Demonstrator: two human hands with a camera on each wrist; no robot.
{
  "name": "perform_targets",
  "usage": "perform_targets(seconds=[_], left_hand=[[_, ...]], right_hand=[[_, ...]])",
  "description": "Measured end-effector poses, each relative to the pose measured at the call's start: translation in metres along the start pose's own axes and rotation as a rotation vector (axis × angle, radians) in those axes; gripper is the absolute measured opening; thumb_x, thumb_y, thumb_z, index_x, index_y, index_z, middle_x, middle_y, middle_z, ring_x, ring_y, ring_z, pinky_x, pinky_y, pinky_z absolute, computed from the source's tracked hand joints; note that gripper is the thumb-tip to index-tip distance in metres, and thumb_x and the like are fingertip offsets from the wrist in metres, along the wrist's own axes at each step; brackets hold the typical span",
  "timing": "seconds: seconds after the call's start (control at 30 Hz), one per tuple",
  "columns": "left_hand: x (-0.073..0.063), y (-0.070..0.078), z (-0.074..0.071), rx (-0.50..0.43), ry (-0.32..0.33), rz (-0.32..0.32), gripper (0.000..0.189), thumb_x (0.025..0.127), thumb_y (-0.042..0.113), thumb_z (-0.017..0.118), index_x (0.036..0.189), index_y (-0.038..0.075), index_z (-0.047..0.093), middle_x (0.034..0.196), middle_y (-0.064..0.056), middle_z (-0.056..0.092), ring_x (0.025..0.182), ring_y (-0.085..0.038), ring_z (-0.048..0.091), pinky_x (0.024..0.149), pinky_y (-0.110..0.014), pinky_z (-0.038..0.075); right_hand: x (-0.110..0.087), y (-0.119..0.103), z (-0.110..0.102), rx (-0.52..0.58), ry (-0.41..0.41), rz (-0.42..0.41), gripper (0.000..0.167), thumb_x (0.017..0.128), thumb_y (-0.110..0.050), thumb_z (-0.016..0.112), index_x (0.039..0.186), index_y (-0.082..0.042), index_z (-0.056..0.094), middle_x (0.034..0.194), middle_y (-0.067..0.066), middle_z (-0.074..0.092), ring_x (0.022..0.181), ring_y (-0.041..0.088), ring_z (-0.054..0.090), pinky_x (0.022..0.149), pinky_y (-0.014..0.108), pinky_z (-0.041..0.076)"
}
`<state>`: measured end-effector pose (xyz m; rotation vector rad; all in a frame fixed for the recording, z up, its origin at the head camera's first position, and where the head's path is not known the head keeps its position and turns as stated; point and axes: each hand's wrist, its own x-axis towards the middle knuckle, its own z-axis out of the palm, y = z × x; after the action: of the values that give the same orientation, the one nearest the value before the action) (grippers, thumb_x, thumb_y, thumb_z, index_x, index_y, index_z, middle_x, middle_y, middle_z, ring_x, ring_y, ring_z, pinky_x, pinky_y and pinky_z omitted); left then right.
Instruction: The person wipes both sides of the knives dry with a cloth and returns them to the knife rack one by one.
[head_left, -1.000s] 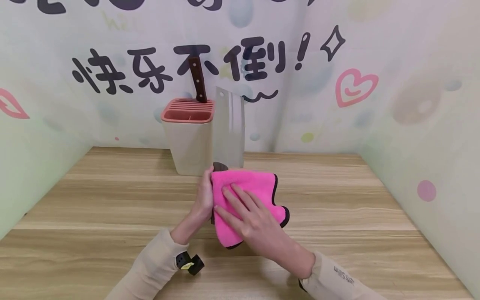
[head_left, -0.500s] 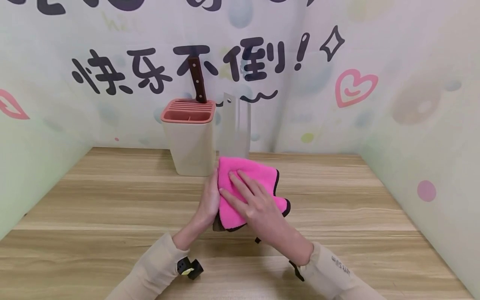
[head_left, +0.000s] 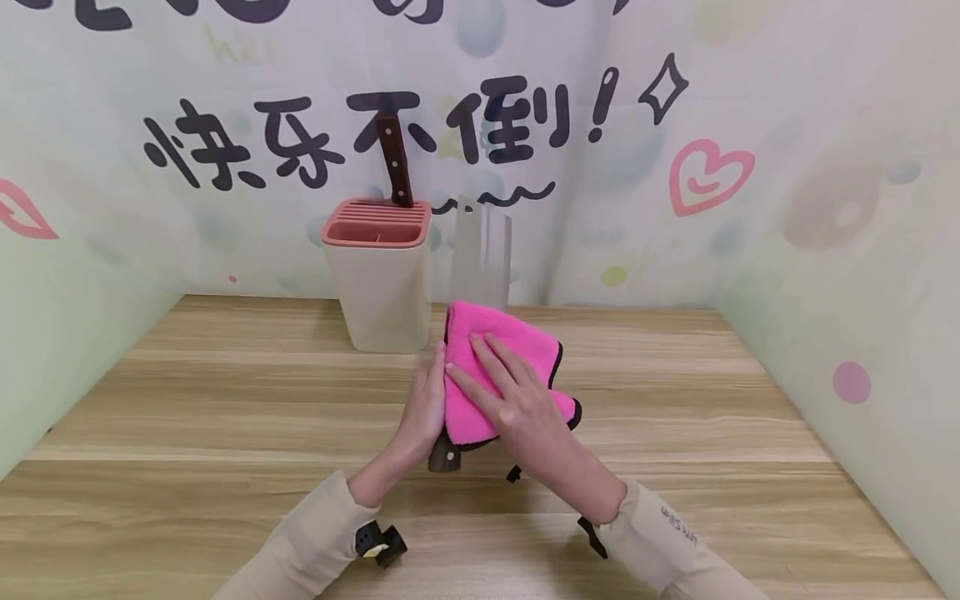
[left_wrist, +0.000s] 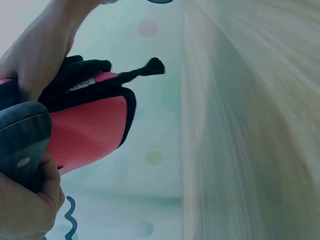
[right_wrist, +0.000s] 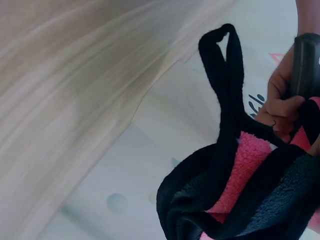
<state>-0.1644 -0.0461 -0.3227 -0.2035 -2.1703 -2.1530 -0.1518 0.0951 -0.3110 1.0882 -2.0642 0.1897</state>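
Note:
A cleaver stands upright above the table, its broad shiny blade (head_left: 481, 262) pointing up. My left hand (head_left: 422, 414) grips its dark riveted handle (head_left: 446, 457) from the left; the handle's butt end shows below that hand. A pink cloth (head_left: 467, 414) with black edging covers the lower blade and most of the handle. My right hand (head_left: 527, 421) holds the cloth against the cleaver, fingers spread over its face. In the right wrist view, the cloth's grey reverse and black hanging loop (right_wrist: 231, 92) show, with the left hand (right_wrist: 281, 102) round the handle.
A cream knife block (head_left: 380, 292) with a pink slotted top stands left of the blade. One brown-handled knife (head_left: 395, 162) is upright in it. A patterned backdrop (head_left: 600, 225) closes off the back and sides of the wood-grain table (head_left: 225, 433).
The cleaver has shifted right, away from the block, and its tip is lower. The cloth and right hand have moved up along it, uncovering the handle's butt end.

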Motion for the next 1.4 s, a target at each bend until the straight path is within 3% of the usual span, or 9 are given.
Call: perform_targets(seconds=[0.33,0.5,0.67,1.07,1.4], left_hand=[[0.0,0.005,-0.001,-0.033,0.004,-0.004,0.061,0.094,0.049,0.024,0.093,0.0,0.061,0.072,-0.006,0.062,0.062,-0.014,0.059,0.061,-0.029,0.049],[0.001,0.006,-0.002,-0.014,0.015,0.008,0.061,0.095,0.048,0.021,0.093,0.0,0.06,0.073,-0.006,0.06,0.064,-0.013,0.058,0.063,-0.028,0.048],[0.001,0.007,-0.003,-0.036,0.028,0.012,0.061,0.095,0.046,0.022,0.092,-0.001,0.06,0.072,-0.006,0.061,0.063,-0.013,0.058,0.061,-0.028,0.048],[0.003,0.009,-0.003,-0.038,0.059,0.007,0.06,0.095,0.046,0.022,0.097,-0.001,0.059,0.071,-0.004,0.059,0.062,-0.011,0.056,0.058,-0.026,0.047],[0.004,0.014,-0.006,-0.059,0.071,-0.052,0.058,0.095,0.048,0.021,0.087,0.001,0.054,0.064,-0.001,0.053,0.054,-0.01,0.053,0.051,-0.023,0.045]], right_hand=[[-0.007,0.001,0.002,0.032,0.027,0.014,0.046,0.077,0.006,0.06,0.121,-0.006,0.055,0.129,0.023,0.043,0.121,0.036,0.039,0.095,0.044,0.039],[-0.008,-0.001,0.004,-0.028,0.055,-0.015,0.033,0.091,0.0,0.043,0.12,-0.008,0.056,0.126,0.023,0.046,0.119,0.036,0.041,0.094,0.042,0.041],[-0.01,-0.005,0.005,-0.072,0.077,-0.045,0.036,0.097,-0.005,0.029,0.119,-0.008,0.057,0.124,0.023,0.048,0.116,0.037,0.044,0.091,0.041,0.043],[-0.015,-0.014,0.004,-0.097,0.085,-0.096,0.038,0.096,-0.003,0.027,0.117,-0.007,0.058,0.122,0.024,0.049,0.116,0.038,0.044,0.091,0.042,0.042],[-0.02,-0.023,0.001,-0.112,0.093,-0.15,0.038,0.095,-0.001,0.028,0.115,-0.01,0.06,0.122,0.022,0.051,0.115,0.037,0.046,0.09,0.043,0.043]])
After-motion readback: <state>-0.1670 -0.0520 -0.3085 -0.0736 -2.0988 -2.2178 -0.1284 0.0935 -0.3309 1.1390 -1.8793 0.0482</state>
